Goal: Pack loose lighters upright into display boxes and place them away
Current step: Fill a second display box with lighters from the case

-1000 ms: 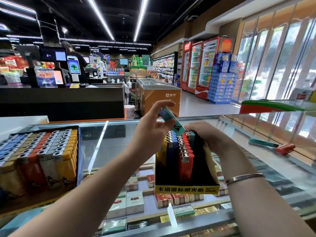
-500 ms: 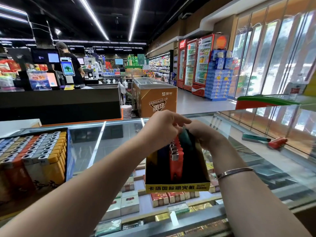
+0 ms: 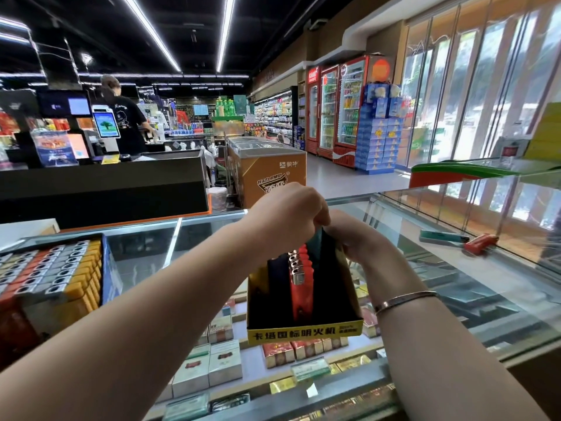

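Your left hand [image 3: 285, 218] pinches a teal lighter [image 3: 318, 238], long axis upright, straight above the far-right slot of the box [image 3: 303, 331] near the tabletop's [image 3: 136, 256] front edge; your right hand [image 3: 353, 241] grips the box's far wall.

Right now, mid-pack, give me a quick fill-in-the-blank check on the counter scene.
1. The display box being filled has a ____ front strip.
2. The full box of lighters sits to the ____ of it.
3. Two loose lighters, teal and ____, lie on the glass counter.

Missing words: yellow; left; red
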Demonstrator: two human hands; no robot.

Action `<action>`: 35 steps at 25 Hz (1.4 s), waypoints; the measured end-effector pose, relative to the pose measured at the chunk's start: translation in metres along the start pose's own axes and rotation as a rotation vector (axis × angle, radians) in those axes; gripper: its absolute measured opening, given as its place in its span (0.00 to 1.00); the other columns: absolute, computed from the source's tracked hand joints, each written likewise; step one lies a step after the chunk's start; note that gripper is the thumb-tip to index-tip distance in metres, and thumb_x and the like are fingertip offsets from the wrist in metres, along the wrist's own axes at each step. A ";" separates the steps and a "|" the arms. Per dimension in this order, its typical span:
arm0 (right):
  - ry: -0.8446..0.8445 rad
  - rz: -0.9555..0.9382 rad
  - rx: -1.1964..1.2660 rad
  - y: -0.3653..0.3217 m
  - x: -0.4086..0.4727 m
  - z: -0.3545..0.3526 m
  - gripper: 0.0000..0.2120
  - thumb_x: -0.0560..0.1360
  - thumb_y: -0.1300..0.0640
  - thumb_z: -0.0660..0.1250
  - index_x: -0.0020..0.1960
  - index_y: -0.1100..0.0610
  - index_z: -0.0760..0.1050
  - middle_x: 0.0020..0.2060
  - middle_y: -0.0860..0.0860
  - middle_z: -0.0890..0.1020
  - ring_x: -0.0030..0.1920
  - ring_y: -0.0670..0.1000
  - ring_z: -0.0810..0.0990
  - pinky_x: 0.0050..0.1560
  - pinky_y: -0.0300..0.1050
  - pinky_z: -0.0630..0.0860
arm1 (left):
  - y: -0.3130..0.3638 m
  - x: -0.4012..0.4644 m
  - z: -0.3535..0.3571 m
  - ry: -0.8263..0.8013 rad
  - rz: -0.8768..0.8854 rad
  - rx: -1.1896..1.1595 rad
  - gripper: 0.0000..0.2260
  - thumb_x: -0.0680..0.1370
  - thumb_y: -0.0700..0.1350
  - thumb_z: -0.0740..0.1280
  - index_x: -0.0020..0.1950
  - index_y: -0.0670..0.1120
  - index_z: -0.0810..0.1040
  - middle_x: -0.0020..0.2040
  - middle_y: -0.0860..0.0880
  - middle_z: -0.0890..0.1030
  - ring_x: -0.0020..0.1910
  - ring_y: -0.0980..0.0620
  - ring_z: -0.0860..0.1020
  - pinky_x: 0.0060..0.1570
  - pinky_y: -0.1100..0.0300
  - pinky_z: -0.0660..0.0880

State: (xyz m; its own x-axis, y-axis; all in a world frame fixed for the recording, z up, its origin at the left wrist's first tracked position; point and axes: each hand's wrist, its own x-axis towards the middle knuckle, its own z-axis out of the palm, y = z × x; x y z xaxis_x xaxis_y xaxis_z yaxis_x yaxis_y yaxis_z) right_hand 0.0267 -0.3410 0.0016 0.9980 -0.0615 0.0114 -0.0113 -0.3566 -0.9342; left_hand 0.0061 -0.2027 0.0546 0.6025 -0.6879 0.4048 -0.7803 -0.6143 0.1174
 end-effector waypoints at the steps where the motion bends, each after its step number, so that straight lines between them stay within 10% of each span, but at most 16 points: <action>1: 0.000 -0.006 0.014 0.001 0.000 0.000 0.07 0.70 0.67 0.62 0.35 0.61 0.75 0.33 0.56 0.78 0.37 0.54 0.77 0.37 0.46 0.73 | 0.000 0.000 0.002 -0.044 0.003 0.015 0.18 0.73 0.33 0.62 0.53 0.52 0.82 0.54 0.49 0.81 0.50 0.48 0.79 0.52 0.55 0.77; 10: -0.031 0.009 0.072 0.001 0.004 -0.001 0.11 0.67 0.66 0.64 0.28 0.58 0.76 0.28 0.53 0.78 0.31 0.50 0.78 0.32 0.43 0.73 | -0.019 -0.006 0.019 0.078 -0.029 -0.199 0.05 0.72 0.43 0.70 0.44 0.51 0.84 0.43 0.55 0.80 0.44 0.55 0.77 0.50 0.56 0.75; 16: 0.018 0.085 0.118 0.005 0.011 0.000 0.07 0.73 0.58 0.64 0.43 0.60 0.79 0.35 0.55 0.81 0.36 0.52 0.79 0.42 0.47 0.75 | -0.047 -0.029 0.029 -0.118 -0.141 -0.572 0.11 0.73 0.60 0.63 0.52 0.60 0.79 0.58 0.61 0.72 0.56 0.65 0.70 0.59 0.59 0.67; 20: 0.052 0.079 0.124 0.000 0.005 0.002 0.07 0.74 0.57 0.64 0.39 0.58 0.76 0.32 0.53 0.79 0.33 0.50 0.77 0.39 0.43 0.74 | -0.053 -0.047 0.044 0.071 -0.150 -0.749 0.09 0.73 0.55 0.66 0.51 0.57 0.80 0.59 0.60 0.73 0.60 0.60 0.71 0.56 0.63 0.70; 27: 0.847 -0.268 0.110 0.003 0.001 -0.018 0.12 0.76 0.57 0.59 0.37 0.59 0.75 0.30 0.53 0.78 0.33 0.52 0.77 0.36 0.46 0.74 | -0.040 -0.058 0.058 0.286 -0.167 -1.087 0.16 0.66 0.45 0.64 0.52 0.55 0.75 0.59 0.57 0.70 0.54 0.60 0.73 0.38 0.72 0.74; 31: 1.046 -0.090 -0.223 0.044 -0.004 -0.074 0.12 0.76 0.59 0.58 0.53 0.63 0.77 0.46 0.59 0.79 0.47 0.58 0.76 0.45 0.46 0.71 | -0.039 -0.057 0.059 0.252 -0.267 -1.333 0.23 0.67 0.40 0.67 0.59 0.56 0.67 0.56 0.50 0.69 0.48 0.50 0.76 0.33 0.68 0.75; 35: 0.928 0.484 -0.705 0.094 -0.027 -0.122 0.21 0.76 0.54 0.57 0.67 0.60 0.65 0.71 0.58 0.59 0.67 0.63 0.59 0.67 0.59 0.59 | -0.038 -0.055 0.064 0.262 -0.290 -1.346 0.26 0.73 0.33 0.65 0.61 0.57 0.61 0.54 0.59 0.66 0.47 0.54 0.73 0.30 0.71 0.74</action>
State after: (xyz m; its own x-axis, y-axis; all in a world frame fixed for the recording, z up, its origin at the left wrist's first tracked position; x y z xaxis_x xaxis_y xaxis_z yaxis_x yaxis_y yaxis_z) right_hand -0.0083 -0.4862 -0.0431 0.4667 -0.8527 0.2347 -0.6786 -0.5155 -0.5232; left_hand 0.0138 -0.1663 -0.0300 0.8361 -0.4191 0.3540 -0.2850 0.2195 0.9331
